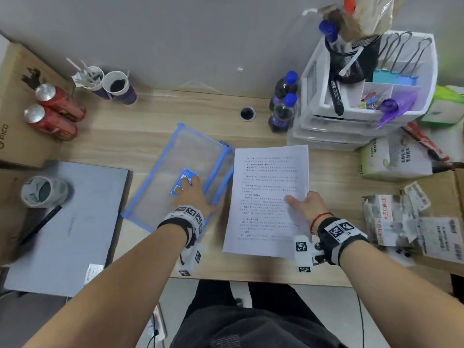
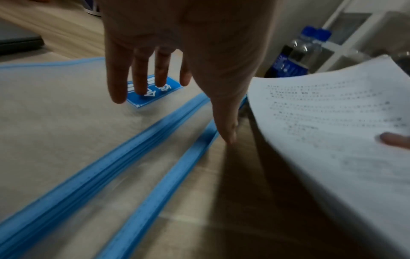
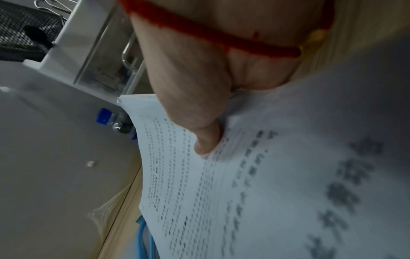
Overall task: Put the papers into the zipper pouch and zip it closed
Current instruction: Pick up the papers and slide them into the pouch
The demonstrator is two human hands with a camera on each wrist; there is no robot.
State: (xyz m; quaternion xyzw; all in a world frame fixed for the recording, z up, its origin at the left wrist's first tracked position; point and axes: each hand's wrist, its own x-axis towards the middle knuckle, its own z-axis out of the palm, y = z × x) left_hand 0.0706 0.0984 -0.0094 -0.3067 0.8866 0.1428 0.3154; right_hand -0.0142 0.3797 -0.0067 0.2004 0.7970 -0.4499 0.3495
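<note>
The left hand (image 1: 193, 194) reaches forward with the forearm extended and lies palm-down on the zipper pouch (image 1: 175, 156). Its fingers (image 2: 139, 77) are straight and slightly spread; the fingertips rest on the blue label (image 2: 153, 92) of the pouch. The thumb (image 2: 226, 122) points toward the blue zipper edge (image 2: 142, 140) on the side nearest the papers. The left wrist view is motion-blurred, so fine contact cannot be confirmed.

The pouch lies flat on the counter (image 1: 140, 116), angled, between a closed laptop (image 1: 70, 222) and the papers (image 1: 268, 197). Two blue zipper strips run side by side with a gap between them.

The right hand (image 1: 306, 204) pinches the papers at their right edge: the thumb (image 3: 206, 140) presses on the printed top sheet, and the other fingers are hidden underneath. The sheets are raised off the counter and bow slightly. Their left edge sits just beside the pouch's zipper side.

Two bottles (image 1: 283, 106) with blue caps stand beyond the papers, next to a white organizer (image 1: 371, 79).
</note>
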